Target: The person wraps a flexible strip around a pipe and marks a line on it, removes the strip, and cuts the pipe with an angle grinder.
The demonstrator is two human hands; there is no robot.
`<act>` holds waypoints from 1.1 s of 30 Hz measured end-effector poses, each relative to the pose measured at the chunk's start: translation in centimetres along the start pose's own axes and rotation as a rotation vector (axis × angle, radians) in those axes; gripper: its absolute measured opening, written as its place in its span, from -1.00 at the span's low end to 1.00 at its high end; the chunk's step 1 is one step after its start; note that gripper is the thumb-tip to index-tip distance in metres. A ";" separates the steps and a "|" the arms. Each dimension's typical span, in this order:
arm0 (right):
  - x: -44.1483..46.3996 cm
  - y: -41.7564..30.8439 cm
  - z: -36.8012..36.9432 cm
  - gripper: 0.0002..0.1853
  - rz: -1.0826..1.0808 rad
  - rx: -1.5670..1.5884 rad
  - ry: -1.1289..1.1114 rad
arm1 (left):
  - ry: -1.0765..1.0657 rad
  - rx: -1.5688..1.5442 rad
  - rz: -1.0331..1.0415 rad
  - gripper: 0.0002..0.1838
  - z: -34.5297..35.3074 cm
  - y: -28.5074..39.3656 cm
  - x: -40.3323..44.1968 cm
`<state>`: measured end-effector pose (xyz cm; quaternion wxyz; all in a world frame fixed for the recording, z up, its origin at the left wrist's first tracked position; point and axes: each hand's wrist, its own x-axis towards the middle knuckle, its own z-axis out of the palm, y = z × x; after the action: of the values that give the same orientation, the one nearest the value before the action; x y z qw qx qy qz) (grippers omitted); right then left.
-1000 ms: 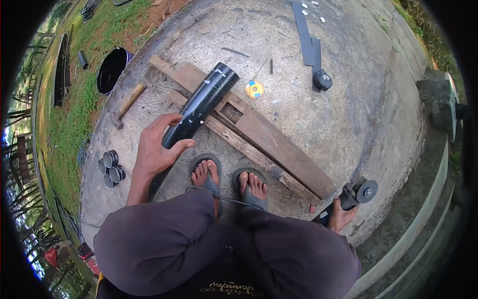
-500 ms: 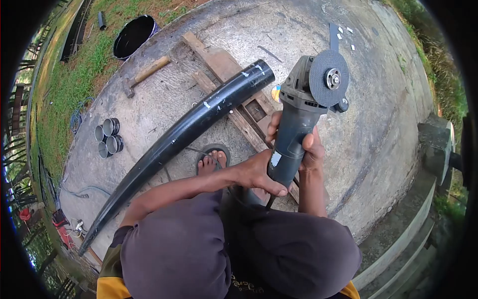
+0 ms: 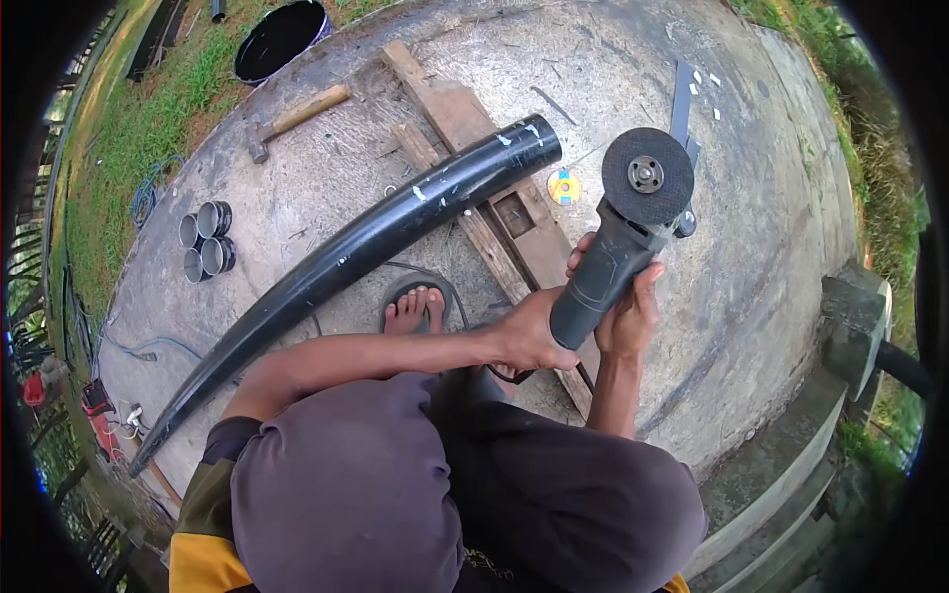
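Both hands hold a dark angle grinder (image 3: 601, 275) above the concrete, its round black cutting disc (image 3: 629, 201) facing up toward me. My left hand (image 3: 534, 331) wraps round the rear end of the body. Around the right side of the casing curls my right hand (image 3: 631, 314), with some fingers hidden beneath it. Left of the grinder, a long black pipe (image 3: 366, 242) slants across the floor, its upper end resting over wooden planks (image 3: 542, 237). Pale scuffs mark the pipe near that end. A power cord passes below my left forearm.
A hammer (image 3: 297, 111), short cut pipe rings (image 3: 215, 255) and a black bucket (image 3: 284, 49) stand to the left. Ahead lie a yellow disc (image 3: 563, 188) and a flat dark strip (image 3: 682, 104). A concrete ledge (image 3: 781, 494) borders the right side. My sandalled foot (image 3: 415, 306) is near the pipe.
The grinder has tilted and turned, so its disc now faces me more squarely and sits lower. Both hands keep their hold on it. The yellow disc on the floor shows more fully.
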<state>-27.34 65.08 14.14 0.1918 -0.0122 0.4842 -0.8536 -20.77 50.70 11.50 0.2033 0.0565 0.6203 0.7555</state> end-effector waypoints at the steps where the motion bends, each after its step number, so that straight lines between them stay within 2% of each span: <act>1: -0.4 0.4 -0.4 -0.10 0.004 0.029 0.039 | -0.009 -0.006 -0.030 -0.36 0.1 0.0 -0.2; 4: -1.7 1.5 0.0 -0.07 0.039 0.134 0.201 | -0.012 0.011 -0.087 -0.38 0.3 -0.1 -0.8; 7: -2.4 2.7 -0.6 -0.03 0.074 0.148 0.270 | -0.028 0.048 -0.098 -0.33 0.4 0.0 -1.1; 10: -3.1 3.1 -1.4 -0.02 0.016 0.195 0.212 | -0.063 0.084 -0.133 -0.27 0.4 0.3 -1.5; 17: -3.8 2.2 -0.5 -0.21 -0.172 0.068 0.253 | -0.208 0.290 -0.252 -0.15 -0.1 2.6 -0.4; 19: -3.5 1.0 0.0 -0.25 -0.183 -0.117 0.352 | -0.271 0.406 -0.284 -0.11 -0.4 3.4 0.0; 20: -3.4 0.0 0.3 -0.40 -0.116 -0.102 0.379 | -0.298 0.481 -0.283 -0.09 -0.6 3.5 0.3; 21: -3.3 -0.6 -0.2 -0.43 -0.065 -0.165 0.390 | -0.330 0.579 -0.257 0.05 -0.6 3.5 0.4; 23: -3.1 -2.3 -2.4 -0.47 0.041 -0.292 0.412 | -0.257 0.548 -0.117 -0.05 -2.5 5.2 -0.3; 24: -3.2 -3.4 -3.5 -0.54 0.022 -0.424 0.399 | -0.222 0.531 -0.047 -0.10 -3.8 6.3 -0.9; 25: -3.3 -4.6 -4.8 -0.60 0.000 -0.555 0.384 | -0.043 0.699 0.096 -0.12 -5.4 6.9 -1.8; 26: -3.9 -6.0 -6.5 -0.57 0.055 -0.668 0.405 | 0.141 0.863 0.241 -0.15 -7.5 7.7 -3.0; 28: -4.8 -9.7 -7.4 -0.44 0.153 -0.920 0.429 | 0.337 1.155 0.161 -0.07 -11.9 10.3 -5.3; 30: -5.6 -12.1 -8.7 -0.36 0.238 -1.146 0.442 | 0.422 1.198 -0.072 0.03 -14.8 10.7 -6.8; 31: -5.7 -12.8 -9.5 -0.33 0.293 -1.295 0.453 | 0.399 1.155 -0.153 0.05 -16.0 10.1 -7.2; 33: -5.6 -12.7 -9.8 -0.28 0.245 -1.430 0.364 | 0.361 1.067 -0.309 0.08 -18.1 7.8 -7.5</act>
<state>-28.17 80.89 20.42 0.1475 0.0613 0.9431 -0.2918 -21.91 30.14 16.22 0.1457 -0.0697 0.9408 0.2979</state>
